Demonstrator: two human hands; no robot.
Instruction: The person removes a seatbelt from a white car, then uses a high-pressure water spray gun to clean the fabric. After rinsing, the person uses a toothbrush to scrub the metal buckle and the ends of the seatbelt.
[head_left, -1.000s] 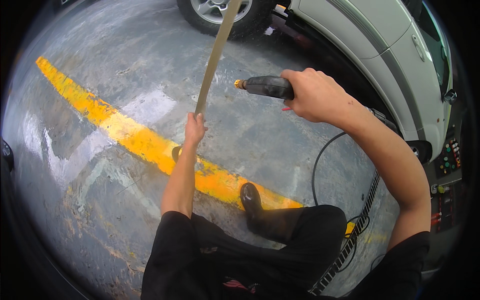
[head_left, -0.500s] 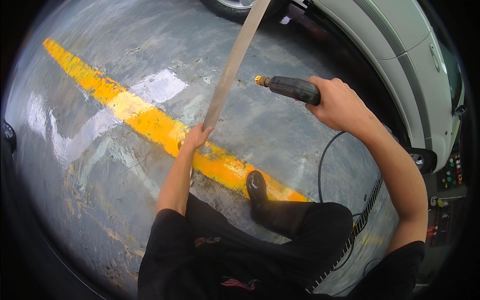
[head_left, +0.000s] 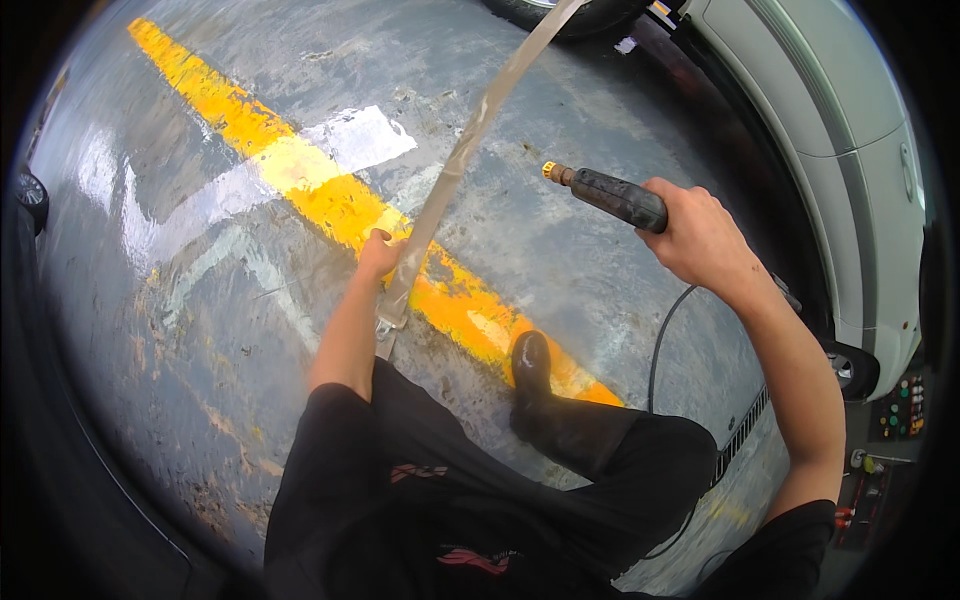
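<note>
Over scuffed grey floor [head_left: 570, 270] crossed by a yellow stripe [head_left: 325, 200], grasping a long flat strip [head_left: 464, 145] near its lower end with the left hand [head_left: 378, 253] and, left of a silver-grey car [head_left: 870, 130], clenching a yellow-tipped black spray gun [head_left: 615, 199] in the right hand [head_left: 703, 235].

The person wears a black shirt [head_left: 370, 540] with short, loose sleeves; left hand [head_left: 381, 256] and right hand [head_left: 703, 234] are bare. Two reddish prints [head_left: 474, 560] mark the dark clothing. The trousers [head_left: 665, 455] are black, the visible boot [head_left: 531, 362] dark and glossy.
</note>
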